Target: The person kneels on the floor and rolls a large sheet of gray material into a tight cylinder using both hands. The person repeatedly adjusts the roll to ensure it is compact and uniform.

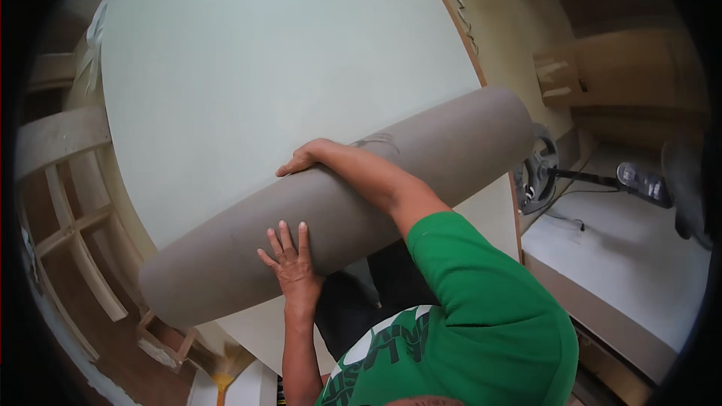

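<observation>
A thick grey-brown roll of sheet material (466, 135) lies diagonally across the near part of a large pale tabletop (293, 60). My left hand (295, 265) rests on the near side of the roll, fingers spread. My right hand (304, 156) reaches over the roll to its far side, left of its middle, with the fingers curved down against it where the roll meets the pale surface; the fingertips are partly hidden. My right forearm lies across the top of the roll. My body, in a green shirt, is against the near edge.
Unfinished wooden frames (79, 222) stand at the left, with a yellow broom (224, 376) at lower left. At the right are a wooden cabinet (624, 68), a white-topped bench (617, 263) and a black machine with a cord (643, 184).
</observation>
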The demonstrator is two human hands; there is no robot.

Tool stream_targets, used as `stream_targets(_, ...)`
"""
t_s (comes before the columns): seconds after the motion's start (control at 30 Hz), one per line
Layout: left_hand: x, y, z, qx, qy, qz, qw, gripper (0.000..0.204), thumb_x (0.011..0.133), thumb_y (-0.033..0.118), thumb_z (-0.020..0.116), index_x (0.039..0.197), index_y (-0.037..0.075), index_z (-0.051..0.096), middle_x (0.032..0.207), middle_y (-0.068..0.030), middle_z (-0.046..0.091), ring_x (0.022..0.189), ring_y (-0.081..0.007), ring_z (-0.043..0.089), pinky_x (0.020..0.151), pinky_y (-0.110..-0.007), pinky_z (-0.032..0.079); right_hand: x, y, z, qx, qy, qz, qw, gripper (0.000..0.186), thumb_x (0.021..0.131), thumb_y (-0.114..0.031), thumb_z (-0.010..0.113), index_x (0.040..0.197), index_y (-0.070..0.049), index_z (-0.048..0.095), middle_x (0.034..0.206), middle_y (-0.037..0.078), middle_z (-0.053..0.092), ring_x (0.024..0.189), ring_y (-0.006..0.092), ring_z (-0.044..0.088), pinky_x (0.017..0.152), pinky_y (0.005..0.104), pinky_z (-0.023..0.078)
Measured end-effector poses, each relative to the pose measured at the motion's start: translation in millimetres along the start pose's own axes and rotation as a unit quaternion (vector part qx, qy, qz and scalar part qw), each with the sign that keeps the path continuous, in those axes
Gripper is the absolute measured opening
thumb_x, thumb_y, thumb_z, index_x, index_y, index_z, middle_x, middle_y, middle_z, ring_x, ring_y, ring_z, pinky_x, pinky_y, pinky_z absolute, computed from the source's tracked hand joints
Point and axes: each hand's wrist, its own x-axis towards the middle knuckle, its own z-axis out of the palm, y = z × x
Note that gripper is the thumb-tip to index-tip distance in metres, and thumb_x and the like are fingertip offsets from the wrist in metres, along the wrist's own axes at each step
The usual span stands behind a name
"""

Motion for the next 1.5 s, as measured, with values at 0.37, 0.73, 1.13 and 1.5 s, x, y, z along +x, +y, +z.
stream_targets(0.37, -33, -5, 28, 0.010, 0.051, -0.001, 0.999, 0.100, 0.071, 0.001, 0.073, 0.158, 0.026, 0.030, 0.166, -0.0156, 0.013, 0.154, -0.0424, 0.008, 0.115, -0.075, 0.006, 0, -4, 18, -0.023, -0.086, -0.026, 0.996, 0.084, 0.092, -0.071, 0.037, 0.153, -0.015, 0.044, 0.162, 0.014, 0.034, 0.150, 0.0333, 0.029, 0.122, 0.0468, 0.022)
stream_targets(0.73, 1, -4, -17, -0.048, 0.047, 0.001, 0.998, 0.097, 0.074, -0.004, 0.068, 0.158, 0.029, 0.032, 0.166, -0.0119, 0.017, 0.154, -0.0387, 0.011, 0.117, -0.072, 0.010, 12, 3, -21, -0.026, -0.123, -0.078, 0.989, 0.082, 0.094, -0.073, 0.035, 0.156, -0.020, 0.039, 0.165, 0.012, 0.030, 0.152, 0.0316, 0.023, 0.124, 0.0462, 0.017)
stream_targets(1.13, -64, 10, 35, 0.044, 0.109, -0.002, 0.993, 0.096, 0.075, -0.001, 0.064, 0.159, 0.032, 0.030, 0.166, -0.0107, 0.016, 0.155, -0.0388, 0.010, 0.115, -0.073, 0.013, -44, -24, -1, 0.033, -0.148, -0.021, 0.988, 0.095, 0.088, -0.084, 0.035, 0.152, -0.014, 0.047, 0.161, 0.016, 0.037, 0.149, 0.0349, 0.032, 0.121, 0.0447, 0.024)
stream_targets(1.5, -163, 43, 19, -0.451, 0.329, -0.309, 0.770, 0.069, 0.086, 0.030, 0.080, 0.145, 0.014, 0.048, 0.150, -0.0107, 0.044, 0.134, -0.0370, 0.046, 0.109, -0.057, 0.039, -106, -56, 26, -0.017, -0.127, 0.014, 0.992, 0.110, 0.077, -0.093, 0.041, 0.149, -0.011, 0.050, 0.156, 0.021, 0.042, 0.145, 0.0381, 0.038, 0.118, 0.0470, 0.029)
